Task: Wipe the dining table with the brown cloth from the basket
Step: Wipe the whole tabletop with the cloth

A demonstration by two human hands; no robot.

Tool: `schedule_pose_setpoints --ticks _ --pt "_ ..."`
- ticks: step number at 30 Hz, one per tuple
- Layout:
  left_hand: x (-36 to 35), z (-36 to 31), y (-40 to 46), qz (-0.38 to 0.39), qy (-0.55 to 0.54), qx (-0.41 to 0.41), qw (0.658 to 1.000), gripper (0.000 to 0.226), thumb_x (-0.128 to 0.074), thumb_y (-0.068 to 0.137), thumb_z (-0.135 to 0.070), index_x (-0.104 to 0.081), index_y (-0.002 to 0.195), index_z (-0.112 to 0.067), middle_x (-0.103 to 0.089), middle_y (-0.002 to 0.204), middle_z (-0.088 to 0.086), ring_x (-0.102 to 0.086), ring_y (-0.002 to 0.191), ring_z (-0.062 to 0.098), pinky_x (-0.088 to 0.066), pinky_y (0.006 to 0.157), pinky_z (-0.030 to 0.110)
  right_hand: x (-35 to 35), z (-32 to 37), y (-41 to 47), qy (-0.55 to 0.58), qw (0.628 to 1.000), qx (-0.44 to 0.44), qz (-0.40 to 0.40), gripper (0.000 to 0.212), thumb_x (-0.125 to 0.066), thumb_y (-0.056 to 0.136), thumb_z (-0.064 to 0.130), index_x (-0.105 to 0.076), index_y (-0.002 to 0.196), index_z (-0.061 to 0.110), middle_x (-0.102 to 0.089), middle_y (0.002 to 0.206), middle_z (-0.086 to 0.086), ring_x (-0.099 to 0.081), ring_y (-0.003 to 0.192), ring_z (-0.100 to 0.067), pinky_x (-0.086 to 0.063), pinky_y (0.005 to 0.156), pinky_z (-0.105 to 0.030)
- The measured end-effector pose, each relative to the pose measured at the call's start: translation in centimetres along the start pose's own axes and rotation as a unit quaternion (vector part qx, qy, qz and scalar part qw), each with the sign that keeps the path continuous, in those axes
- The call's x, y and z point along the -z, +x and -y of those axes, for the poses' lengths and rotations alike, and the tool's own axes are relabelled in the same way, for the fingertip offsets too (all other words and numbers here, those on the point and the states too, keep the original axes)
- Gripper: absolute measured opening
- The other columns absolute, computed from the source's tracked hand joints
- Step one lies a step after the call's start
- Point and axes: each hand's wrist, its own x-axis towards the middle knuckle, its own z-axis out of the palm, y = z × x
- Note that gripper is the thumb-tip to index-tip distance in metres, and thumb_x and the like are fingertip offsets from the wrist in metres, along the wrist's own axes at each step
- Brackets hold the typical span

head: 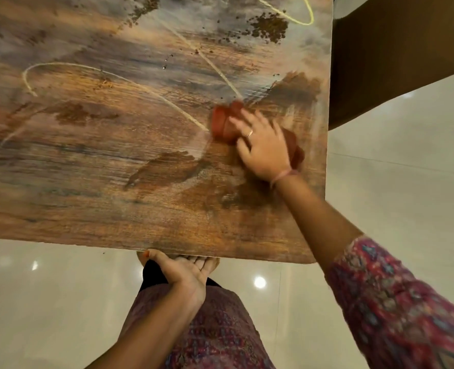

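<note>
- Fingers (240, 121) of your right hand (263, 145) are lying spread and nearly straight, pressing the brown cloth (224, 121) flat onto the surface (114, 182) near its right edge.
- Your left hand (186, 272) is bracing at the near edge, palm up; its thumb is showing at the rim, while the other fingers are tucking under the board, so you cannot tell how they are lying.
- Dark crumbs (270, 26) are sitting well apart from the cloth near the far right, with more at the far edge and pale streaks (130, 78) looping across the middle; much of the wiping is looking undone.
- Risk, as a judgement: sweeping outward is likely pushing grit over the right edge onto the glossy floor (393, 182), since the cloth is working so close to it.
- Wet smears (164, 166) are trailing beside the cloth; a bunched cloth may be spreading the dirt rather than lifting it.
- Pressing hard with one hand could be shifting the surface if the left hand's bracing slips.
- Motion blur is softening the cloth and hand; part of the cloth is hidden beneath your palm.
- No basket is appearing in view, and the far and left parts of the surface are being cut off.
</note>
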Motion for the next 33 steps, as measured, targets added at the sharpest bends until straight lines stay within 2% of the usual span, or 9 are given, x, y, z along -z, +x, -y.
schedule_pose_setpoints --ticks 4,6,12,15,20,24,26,30,33 --pt "0.7 -0.4 0.0 0.022 0.004 -0.004 1.000 0.101 -0.017 0.075 -0.085 -0.027 0.147 -0.016 -0.036 0.147 0.020 -0.038 0.132 0.037 -0.037 0.095 0.050 2.9 -3.6 7.8 0.033 0.968 -0.242 -0.055 0.052 -0.037 0.097 0.035 -0.031 0.149 0.034 -0.022 0.160 0.003 -0.015 0.148 -0.021 -0.010 0.119 -0.051" --pt "0.9 -0.6 -0.3 0.031 0.010 -0.002 0.999 0.098 -0.017 0.076 -0.084 -0.036 0.142 -0.014 -0.043 0.142 0.020 -0.043 0.128 0.036 -0.038 0.095 0.049 2.1 -0.9 7.9 0.032 0.958 -0.277 -0.065 0.052 -0.035 0.098 0.037 -0.028 0.150 0.034 -0.018 0.161 0.003 -0.011 0.148 -0.022 -0.007 0.119 -0.052" --pt "1.4 -1.3 -1.1 0.039 -0.018 0.002 0.999 0.081 -0.027 0.083 -0.077 -0.055 0.114 -0.008 -0.056 0.123 0.016 -0.056 0.105 0.028 -0.042 0.092 0.045 -4.4 11.9 -5.8 0.007 0.997 0.079 0.021 0.050 -0.036 0.098 0.047 -0.038 0.146 0.034 -0.029 0.158 0.003 -0.017 0.148 -0.023 -0.008 0.118 -0.050" --pt "1.7 -2.7 -1.3 0.038 -0.035 -0.001 0.999 0.083 -0.028 0.083 -0.075 -0.050 0.126 -0.007 -0.054 0.125 0.014 -0.056 0.102 0.027 -0.044 0.084 0.042 -4.0 10.4 -5.9 0.002 0.989 0.141 0.050 0.048 -0.035 0.099 0.046 -0.036 0.146 0.037 -0.030 0.157 0.005 -0.020 0.147 -0.020 -0.010 0.117 -0.048" --pt "2.2 -6.3 -1.0 0.023 -0.051 -0.035 0.998 0.076 -0.027 0.087 -0.072 -0.029 0.145 -0.023 -0.047 0.129 0.007 -0.039 0.131 0.031 -0.035 0.094 0.045 0.0 3.5 5.0 -0.003 0.993 -0.115 -0.029 0.047 -0.036 0.100 0.040 -0.034 0.147 0.035 -0.024 0.159 0.005 -0.019 0.147 -0.021 -0.015 0.118 -0.051" --pt "3.5 -9.6 -0.5 0.033 -0.048 -0.006 0.998 0.087 -0.031 0.082 -0.077 -0.037 0.140 -0.011 -0.043 0.142 0.013 -0.040 0.131 0.029 -0.030 0.106 0.046 1.0 4.1 8.4 0.051 0.953 -0.292 -0.059 0.050 -0.032 0.102 0.038 -0.027 0.151 0.031 -0.016 0.162 0.002 -0.008 0.149 -0.022 -0.004 0.119 -0.054" --pt "4.1 -11.2 -0.3 0.036 -0.053 0.003 0.998 0.089 -0.033 0.081 -0.077 -0.039 0.138 -0.010 -0.045 0.141 0.013 -0.042 0.129 0.030 -0.031 0.106 0.047 -1.2 8.7 5.8 0.047 0.961 -0.260 -0.078 0.050 -0.035 0.101 0.037 -0.029 0.150 0.030 -0.017 0.161 0.002 -0.008 0.149 -0.023 -0.005 0.119 -0.054" --pt "5.1 -15.8 -0.1 0.021 -0.053 0.018 0.998 0.090 -0.035 0.081 -0.076 -0.037 0.141 -0.010 -0.043 0.142 0.013 -0.041 0.131 0.030 -0.030 0.108 0.047 -6.5 20.5 -5.4 0.041 0.998 -0.055 -0.017 0.050 -0.039 0.097 0.037 -0.036 0.147 0.032 -0.027 0.158 0.003 -0.015 0.149 -0.023 -0.008 0.118 -0.050" --pt "5.9 -19.8 0.3 0.012 -0.047 0.009 0.999 0.088 -0.034 0.082 -0.076 -0.041 0.136 -0.007 -0.048 0.137 0.015 -0.046 0.125 0.031 -0.031 0.109 0.047 -6.0 19.6 -6.1 0.051 0.998 0.016 0.025 0.048 -0.039 0.097 0.038 -0.036 0.145 0.037 -0.029 0.157 0.007 -0.019 0.148 -0.020 -0.010 0.118 -0.047"
